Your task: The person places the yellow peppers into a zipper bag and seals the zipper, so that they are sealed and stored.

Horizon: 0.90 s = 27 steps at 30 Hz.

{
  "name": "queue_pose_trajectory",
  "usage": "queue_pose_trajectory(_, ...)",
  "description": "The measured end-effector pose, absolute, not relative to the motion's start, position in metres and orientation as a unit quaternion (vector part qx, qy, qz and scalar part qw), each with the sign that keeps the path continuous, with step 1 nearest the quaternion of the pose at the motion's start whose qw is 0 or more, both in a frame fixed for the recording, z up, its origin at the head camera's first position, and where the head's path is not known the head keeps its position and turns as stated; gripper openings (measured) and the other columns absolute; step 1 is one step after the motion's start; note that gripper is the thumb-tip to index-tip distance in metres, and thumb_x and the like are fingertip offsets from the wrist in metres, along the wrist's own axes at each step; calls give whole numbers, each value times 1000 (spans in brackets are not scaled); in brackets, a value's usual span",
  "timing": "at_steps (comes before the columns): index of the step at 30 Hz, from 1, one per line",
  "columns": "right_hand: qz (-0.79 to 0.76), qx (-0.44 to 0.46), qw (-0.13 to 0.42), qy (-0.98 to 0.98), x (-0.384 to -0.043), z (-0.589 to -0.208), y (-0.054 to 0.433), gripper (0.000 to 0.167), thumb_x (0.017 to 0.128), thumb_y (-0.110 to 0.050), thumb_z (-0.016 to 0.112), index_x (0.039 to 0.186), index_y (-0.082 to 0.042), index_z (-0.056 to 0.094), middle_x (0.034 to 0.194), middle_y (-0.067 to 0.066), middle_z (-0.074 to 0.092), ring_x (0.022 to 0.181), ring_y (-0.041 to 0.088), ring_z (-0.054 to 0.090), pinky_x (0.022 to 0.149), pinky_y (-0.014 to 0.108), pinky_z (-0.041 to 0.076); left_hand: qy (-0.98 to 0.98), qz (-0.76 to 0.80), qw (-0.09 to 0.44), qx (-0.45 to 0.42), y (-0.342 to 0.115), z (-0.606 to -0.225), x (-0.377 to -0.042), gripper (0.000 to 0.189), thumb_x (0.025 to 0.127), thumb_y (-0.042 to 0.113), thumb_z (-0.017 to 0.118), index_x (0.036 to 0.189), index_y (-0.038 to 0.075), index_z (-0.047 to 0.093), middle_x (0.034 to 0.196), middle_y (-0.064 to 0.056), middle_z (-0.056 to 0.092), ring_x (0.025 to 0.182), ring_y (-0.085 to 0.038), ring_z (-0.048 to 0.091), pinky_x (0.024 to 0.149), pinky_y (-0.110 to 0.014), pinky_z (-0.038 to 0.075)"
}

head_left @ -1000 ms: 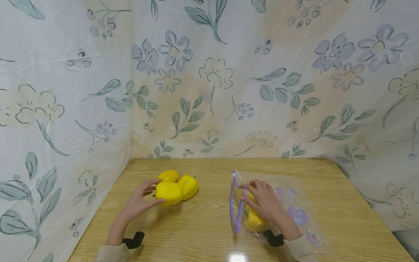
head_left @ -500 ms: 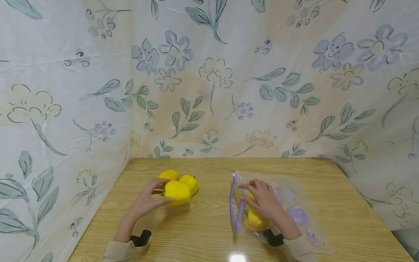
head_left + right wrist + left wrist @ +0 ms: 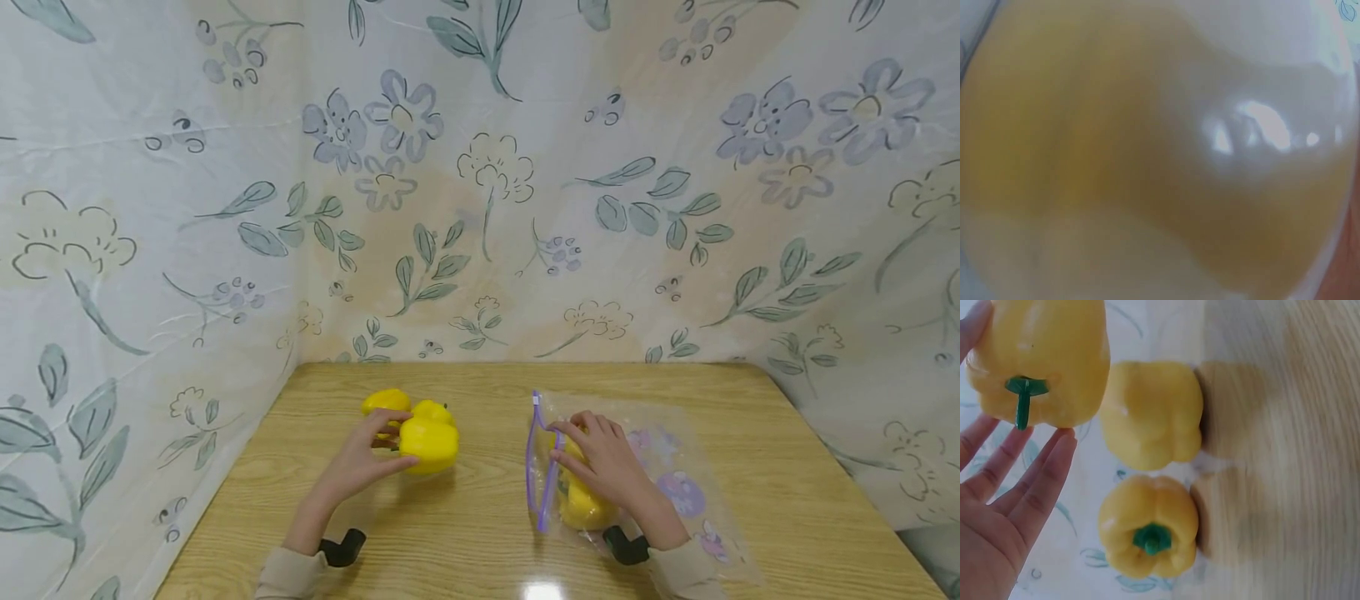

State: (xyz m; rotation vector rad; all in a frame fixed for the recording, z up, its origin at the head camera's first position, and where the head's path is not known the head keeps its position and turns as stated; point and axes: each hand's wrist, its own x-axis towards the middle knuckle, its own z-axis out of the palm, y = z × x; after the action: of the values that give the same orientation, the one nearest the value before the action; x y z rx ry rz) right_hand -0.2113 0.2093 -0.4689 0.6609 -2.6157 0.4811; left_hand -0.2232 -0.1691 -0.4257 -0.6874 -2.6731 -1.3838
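Across comes the left hand point(image 3: 358, 462), further right than half a second ago, bringing a glossy yellow bell-shaped pepper with a green stem point(image 3: 430, 444). The left forearm reaches in from the near edge of the wooden-topped table point(image 3: 480, 533), palm facing right, thumb on the near side, fingers spread on the far side. It's a fingertip grip, parted just to the pepper's width, stem end towards the palm. The pepper sits left of centre, partly hiding a second smooth yellow pepper point(image 3: 432, 410); a third rounded yellow pepper point(image 3: 386, 401) lies beyond the fingers, far left.

Over on the right, the right hand point(image 3: 606, 457) stays put, palm down on a clear plastic bag with purple zip edging point(image 3: 663, 421), yellow contents beneath. Its fingers bend, thumb and forefinger slightly apart at the gaping mouth's rim; whether they pinch it, I can't tell.
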Motion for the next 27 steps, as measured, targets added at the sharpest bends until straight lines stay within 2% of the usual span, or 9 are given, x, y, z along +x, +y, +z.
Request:
queue_pose_trajectory(3, 171, 235, 199, -936, -212, -469, 209, 38, 89, -44, 57, 123, -27, 57, 106, 1, 50, 102, 27, 49, 90, 54, 37, -862, -449, 23, -232, -159, -414, -215, 57, 75, 20, 77, 123, 3, 53, 119, -11, 54, 98, -28, 57, 84, -43, 52)
queue_pose_trajectory(11, 168, 235, 197, -937, -212, -469, 209, 38, 89, -44, 57, 123, -27, 57, 107, 2, 50, 101, 26, 49, 90, 54, 38, -860, -459, 12, -223, -149, -439, -225, 58, 76, 19, 77, 126, 6, 52, 122, -10, 51, 101, -28, 56, 86, -47, 50)
queue_pose_trajectory(18, 166, 233, 194, -938, -211, -469, 208, 38, 89, -44, 57, 123, -26, 57, 107, 2, 51, 101, 26, 48, 89, 53, 38, -858, -460, 6, -230, -141, -459, -232, 59, 74, 34, 77, 124, 17, 52, 119, 1, 51, 100, -18, 55, 85, -33, 52)
queue_pose_trajectory(24, 167, 232, 191, -939, -212, -469, 209, 38, 89, -44, 57, 123, -26, 57, 107, 2, 50, 102, 26, 48, 90, 54, 37, -846, -475, 3, -242, -132, -464, -231, 58, 72, 40, 77, 122, 21, 53, 116, 3, 51, 99, -17, 55, 87, -37, 51)
queue_pose_trajectory(27, 169, 232, 191, -939, -211, -469, 208, 38, 89, -44, 57, 123, -26, 57, 107, 2, 50, 102, 26, 48, 91, 54, 36, -852, -463, 6, -246, -127, -467, -231, 58, 72, 41, 76, 122, 23, 53, 115, 5, 52, 98, -14, 55, 87, -35, 51)
